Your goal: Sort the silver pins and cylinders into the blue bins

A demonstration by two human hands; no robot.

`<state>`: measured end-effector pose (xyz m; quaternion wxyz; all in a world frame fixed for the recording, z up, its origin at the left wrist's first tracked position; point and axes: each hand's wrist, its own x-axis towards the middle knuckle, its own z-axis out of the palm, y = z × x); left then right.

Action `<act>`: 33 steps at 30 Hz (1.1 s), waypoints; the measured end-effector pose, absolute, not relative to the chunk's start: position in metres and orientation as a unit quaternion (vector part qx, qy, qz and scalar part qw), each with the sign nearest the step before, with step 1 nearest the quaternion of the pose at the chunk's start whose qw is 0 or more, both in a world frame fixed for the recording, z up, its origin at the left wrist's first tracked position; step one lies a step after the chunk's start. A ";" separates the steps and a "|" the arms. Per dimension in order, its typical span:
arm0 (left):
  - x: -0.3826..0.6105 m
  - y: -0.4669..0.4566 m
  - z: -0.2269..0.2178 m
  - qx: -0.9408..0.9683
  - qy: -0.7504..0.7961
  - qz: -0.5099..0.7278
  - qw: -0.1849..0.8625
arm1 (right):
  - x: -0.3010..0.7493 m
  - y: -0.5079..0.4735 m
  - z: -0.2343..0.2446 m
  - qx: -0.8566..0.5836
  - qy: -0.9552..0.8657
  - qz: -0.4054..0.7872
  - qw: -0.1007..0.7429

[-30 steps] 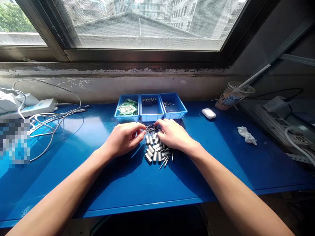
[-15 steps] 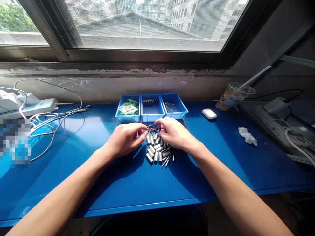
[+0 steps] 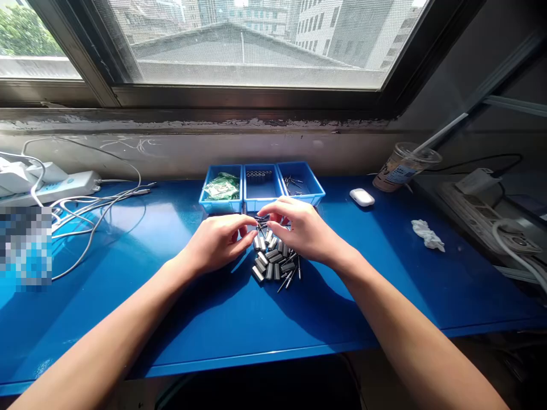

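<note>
My left hand point(image 3: 222, 242) rests at the left side of a pile of small metal parts. Its fingers are curled, thumb and index close together; whatever lies between them is too small to make out. Over the back of the pile hovers my right hand point(image 3: 299, 228), thumb and index apart, with no held part visible. The pile has short hexagonal metal standoffs point(image 3: 270, 271) in front and thin pop rivets point(image 3: 289, 279) at its right edge. More rivets lie at the back, partly hidden under my right hand.
Three joined blue bins stand behind the pile: the left bin point(image 3: 220, 209) with green packets, the middle bin point(image 3: 262, 206) with rows of standoffs, the right bin point(image 3: 316, 199) with rivets. White earbud case point(image 3: 362, 197), crumpled tissue point(image 3: 428, 235) and drink cup point(image 3: 395, 171) sit right; cables point(image 3: 92, 213) left.
My right hand has moved left over the pile, closer to my left hand, and its thumb and index have spread. My left hand has stayed nearly still.
</note>
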<state>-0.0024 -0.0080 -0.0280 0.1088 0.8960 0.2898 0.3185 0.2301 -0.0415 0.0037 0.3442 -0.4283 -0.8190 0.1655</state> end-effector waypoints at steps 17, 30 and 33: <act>-0.002 -0.008 -0.028 0.900 0.282 0.315 0.107 | 0.213 -0.037 -0.010 -0.413 -0.644 0.403 0.503; -0.004 -0.007 -0.028 0.896 0.299 0.315 0.090 | 0.212 -0.042 -0.010 -0.390 -0.817 0.137 0.401; -0.004 -0.006 -0.028 0.895 0.286 0.334 0.075 | 0.211 -0.041 -0.016 -0.344 -0.842 0.115 0.398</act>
